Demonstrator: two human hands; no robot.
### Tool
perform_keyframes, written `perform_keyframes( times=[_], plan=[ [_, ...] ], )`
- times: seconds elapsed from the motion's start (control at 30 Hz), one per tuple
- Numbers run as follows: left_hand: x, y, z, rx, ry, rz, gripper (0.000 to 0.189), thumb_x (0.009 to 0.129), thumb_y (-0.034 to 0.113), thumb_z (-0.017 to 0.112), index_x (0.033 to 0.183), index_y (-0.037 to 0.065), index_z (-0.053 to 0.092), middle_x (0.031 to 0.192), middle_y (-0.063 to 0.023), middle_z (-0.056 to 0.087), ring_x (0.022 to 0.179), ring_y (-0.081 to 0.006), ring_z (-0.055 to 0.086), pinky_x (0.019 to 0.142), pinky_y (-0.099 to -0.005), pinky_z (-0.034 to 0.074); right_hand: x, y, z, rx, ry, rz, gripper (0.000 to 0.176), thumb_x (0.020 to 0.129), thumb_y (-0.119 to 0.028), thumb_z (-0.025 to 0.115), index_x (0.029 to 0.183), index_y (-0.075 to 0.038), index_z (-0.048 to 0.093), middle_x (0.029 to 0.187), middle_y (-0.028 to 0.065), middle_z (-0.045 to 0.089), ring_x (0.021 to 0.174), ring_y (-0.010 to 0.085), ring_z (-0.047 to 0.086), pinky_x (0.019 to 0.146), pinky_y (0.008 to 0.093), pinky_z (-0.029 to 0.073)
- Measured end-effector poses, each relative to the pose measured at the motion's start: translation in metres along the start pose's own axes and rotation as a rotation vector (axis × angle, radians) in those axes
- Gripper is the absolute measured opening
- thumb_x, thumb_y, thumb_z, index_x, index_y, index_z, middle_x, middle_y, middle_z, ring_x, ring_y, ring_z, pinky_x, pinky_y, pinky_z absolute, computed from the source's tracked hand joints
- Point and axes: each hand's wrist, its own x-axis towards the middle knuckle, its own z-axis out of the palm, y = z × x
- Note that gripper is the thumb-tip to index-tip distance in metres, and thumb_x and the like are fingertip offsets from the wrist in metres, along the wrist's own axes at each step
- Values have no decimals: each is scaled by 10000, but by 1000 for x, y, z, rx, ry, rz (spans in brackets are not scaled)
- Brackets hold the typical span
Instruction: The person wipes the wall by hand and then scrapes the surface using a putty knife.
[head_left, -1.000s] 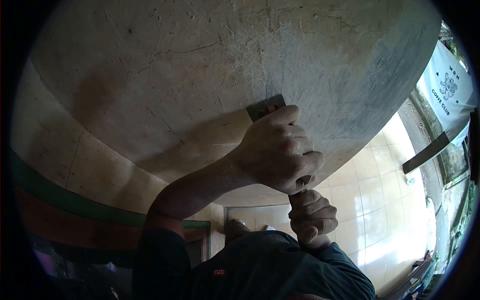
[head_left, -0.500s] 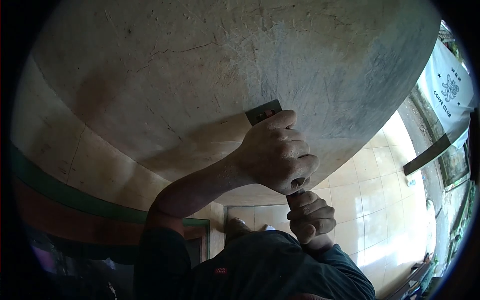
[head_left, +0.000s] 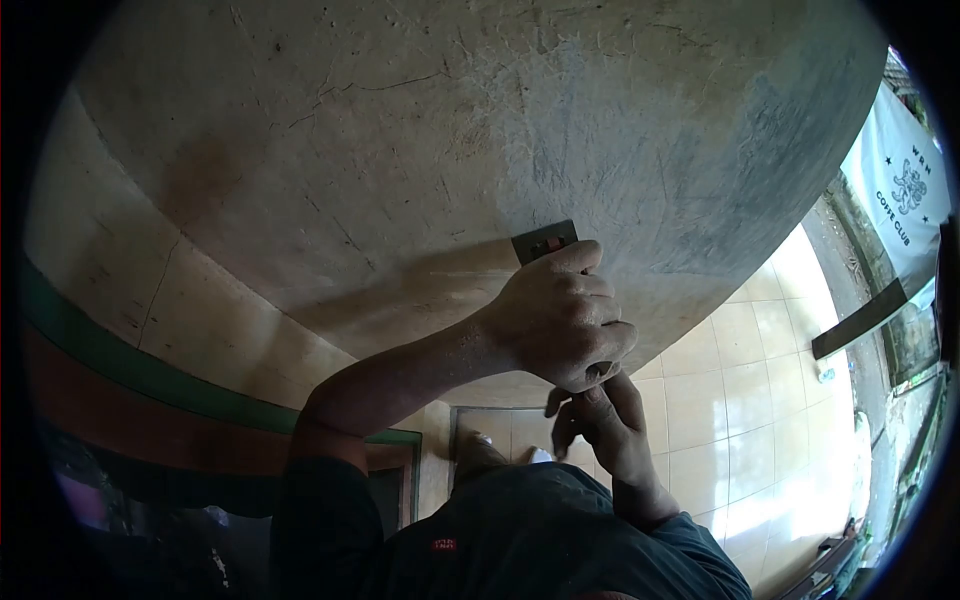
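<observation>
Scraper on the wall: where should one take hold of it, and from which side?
Grip the scraper by its handle, from below and behind the blade. The flat blade lies against the wall pointing up, so only the handle stands free. The left hand is wrapped round it just under the blade; the right hand sits at the butt end, fingers loose.

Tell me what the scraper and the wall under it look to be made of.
Scraper: blade likely metal, dull grey, flat with straight thin edges. Wall: apparently plaster or cement, matt, with hairline cracks, scratches and grey scraped patches.
</observation>
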Motion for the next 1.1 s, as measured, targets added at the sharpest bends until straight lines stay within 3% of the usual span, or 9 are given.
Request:
perform_keyframes(
  times=[0.13, 0.27, 0.43, 0.6, 0.83, 0.9, 0.97, 1.0, 1.1],
  plan=[
    [5, -5, -7, 30, -20, 15, 264, 592, 182, 673, 505, 160, 425, 449, 34, 361, 413, -120, 352, 552, -302, 288, 11, -8, -4, -58, 17, -1, 333, 1010, -324, 384, 966, -7, 475, 528, 1, 405, 407, 64, 383, 369, 216, 277],
    [15, -16, -23, 157, -23, 58, 258, 591, 184, 676, 504, 162, 433, 447, 38, 380, 412, -116, 365, 553, -302, 295, 33, -9, -4, -237, -33, -147, 384, 1011, -363, 348, 870, -19, 443, 525, -8, 396, 388, 69, 365, 355, 217, 256],
    [10, -2, -15, -5, -51, -19, 233, 569, 197, 685, 516, 166, 460, 447, 38, 419, 420, -118, 403, 564, -308, 315, 8, -26, -1, -228, -35, 77, 390, 1004, -369, 377, 867, -9, 440, 510, 3, 417, 389, 73, 378, 368, 225, 276],
    [22, -19, -30, 38, -39, 33, 209, 575, 197, 684, 525, 169, 483, 446, 38, 414, 416, -116, 404, 556, -309, 313, 31, -34, 1, -412, -21, -51, 414, 999, -376, 393, 801, -17, 450, 506, -2, 446, 428, 60, 397, 407, 232, 295],
    [15, -10, -24, -13, -31, 16, 204, 572, 203, 684, 528, 165, 489, 439, 42, 405, 410, -112, 392, 544, -303, 304, 12, -34, 10, -395, 10, 61, 328, 998, -290, 428, 842, -2, 452, 505, 4, 459, 444, 59, 418, 414, 234, 304],
    [16, -13, -27, -57, -18, 14, 204, 566, 201, 687, 529, 166, 489, 440, 43, 406, 409, -112, 390, 543, -301, 301, 17, -36, 14, -376, 10, 41, 332, 997, -276, 431, 819, 3, 465, 498, 18, 462, 447, 71, 430, 416, 248, 311],
    [29, -22, -42, 55, -7, 55, 207, 575, 191, 682, 522, 172, 483, 442, 45, 402, 409, -112, 385, 543, -303, 305, 31, -44, 14, -780, 7, -292, 365, 997, -273, 431, 765, 5, 476, 488, 25, 454, 443, 85, 432, 417, 263, 314],
    [31, -23, -42, 44, -13, 47, 207, 575, 191, 682, 522, 172, 483, 442, 45, 402, 409, -112, 385, 543, -303, 305, 36, -53, 13, -522, 27, -117, 407, 998, -280, 427, 714, 6, 481, 486, 32, 458, 439, 95, 431, 419, 272, 317],
    [31, -20, -37, 103, 22, 29, 208, 579, 190, 673, 512, 173, 477, 441, 46, 395, 410, -111, 381, 541, -303, 311, 29, -46, 12, -762, 45, -241, 431, 999, -299, 418, 697, 1, 489, 492, 45, 484, 434, 111, 441, 421, 276, 322]
  ],
)
